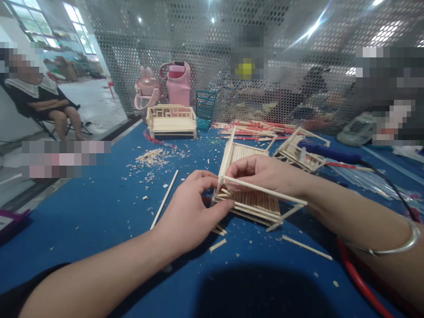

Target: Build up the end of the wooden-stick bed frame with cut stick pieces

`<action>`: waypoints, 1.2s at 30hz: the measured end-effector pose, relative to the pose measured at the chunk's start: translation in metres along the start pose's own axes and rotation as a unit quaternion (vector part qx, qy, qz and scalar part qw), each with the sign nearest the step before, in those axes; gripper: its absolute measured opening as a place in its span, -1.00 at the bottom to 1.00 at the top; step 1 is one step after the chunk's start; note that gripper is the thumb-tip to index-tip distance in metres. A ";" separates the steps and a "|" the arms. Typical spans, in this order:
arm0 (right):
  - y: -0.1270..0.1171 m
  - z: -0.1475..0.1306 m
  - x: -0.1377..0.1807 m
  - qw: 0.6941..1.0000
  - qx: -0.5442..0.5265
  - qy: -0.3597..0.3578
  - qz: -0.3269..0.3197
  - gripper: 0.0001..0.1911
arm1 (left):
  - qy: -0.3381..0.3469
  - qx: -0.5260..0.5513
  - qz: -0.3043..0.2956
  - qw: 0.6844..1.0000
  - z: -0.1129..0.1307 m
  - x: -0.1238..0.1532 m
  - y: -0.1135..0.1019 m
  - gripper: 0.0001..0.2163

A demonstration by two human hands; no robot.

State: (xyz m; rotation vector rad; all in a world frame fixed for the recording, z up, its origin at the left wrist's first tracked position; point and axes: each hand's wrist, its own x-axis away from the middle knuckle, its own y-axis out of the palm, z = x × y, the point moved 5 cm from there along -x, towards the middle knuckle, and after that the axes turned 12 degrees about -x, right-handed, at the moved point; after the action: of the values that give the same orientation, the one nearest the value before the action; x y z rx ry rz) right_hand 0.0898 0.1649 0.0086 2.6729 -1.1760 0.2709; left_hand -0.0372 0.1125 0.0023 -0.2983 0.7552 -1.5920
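At about four o'clock from the middle of the view, on the blue table point(99, 221): a pale openwork model of thin wooden sticks point(261, 202), slatted, with slender raised rails. Lies at three o'clock from the left hand point(195, 207) and at about half past six from the right hand point(261, 174). Lower front rails pointing from half past nine toward half past three; overall long axis hard to judge under the right hand. Both hands at the model's nine o'clock corner, neither clearly nearer. Left grip narrow, holding that corner between thumb and fingers; right grip curled narrow beneath the raised rail, cannot tell whether on a stick.

Farther out, at nine o'clock, a loose pale wooden stick point(164, 198); at ten, a heap of pale wood shavings point(150, 157) and, beyond, a bench-shaped pale wooden model point(172, 126); at one to two, a second slatted wooden model point(291, 152), partly covered by a blue-handled tool with a black cable point(331, 152).

Hidden: left fingertips behind the corner, right fingertips among the sticks. Cut off at the left edge: a purple object point(13, 221), unidentifiable.
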 end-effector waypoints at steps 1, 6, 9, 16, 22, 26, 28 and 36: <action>0.000 0.000 0.000 1.000 0.001 0.002 0.002 -0.61 | -0.003 0.003 -0.001 1.000 0.000 0.000 0.000 -0.90; -0.001 0.000 -0.001 1.000 0.005 -0.005 0.003 -0.64 | -0.028 0.029 -0.004 0.999 -0.003 -0.002 0.000 -0.91; 0.000 -0.002 -0.001 0.999 -0.008 -0.025 -0.020 -0.72 | -0.045 0.050 -0.014 0.998 -0.004 -0.002 0.002 -0.89; 0.000 -0.001 0.000 0.999 -0.015 -0.020 -0.047 -0.78 | -0.068 0.066 -0.020 0.995 -0.006 -0.003 0.004 -0.89; -0.001 -0.002 0.000 0.998 0.012 -0.037 -0.041 -0.75 | -0.063 0.080 -0.027 0.994 -0.004 -0.005 0.005 -0.90; 0.000 -0.003 0.000 0.998 -0.003 -0.049 -0.040 -0.75 | -0.058 0.081 -0.032 0.994 -0.002 -0.004 0.005 -0.89; 0.000 -0.003 0.000 0.998 -0.003 -0.049 -0.039 -0.75 | -0.057 0.090 -0.035 0.994 -0.002 -0.004 0.006 -0.89; 0.003 -0.004 0.001 0.995 -0.031 -0.067 -0.072 -0.79 | -0.043 0.099 -0.035 0.994 -0.002 -0.005 0.007 -0.88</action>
State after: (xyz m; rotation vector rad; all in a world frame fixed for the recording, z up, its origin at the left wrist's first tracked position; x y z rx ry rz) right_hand 0.0882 0.1634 0.0127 2.7405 -1.0035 0.0316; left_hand -0.0317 0.1174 -0.0025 -0.2492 0.5204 -1.6942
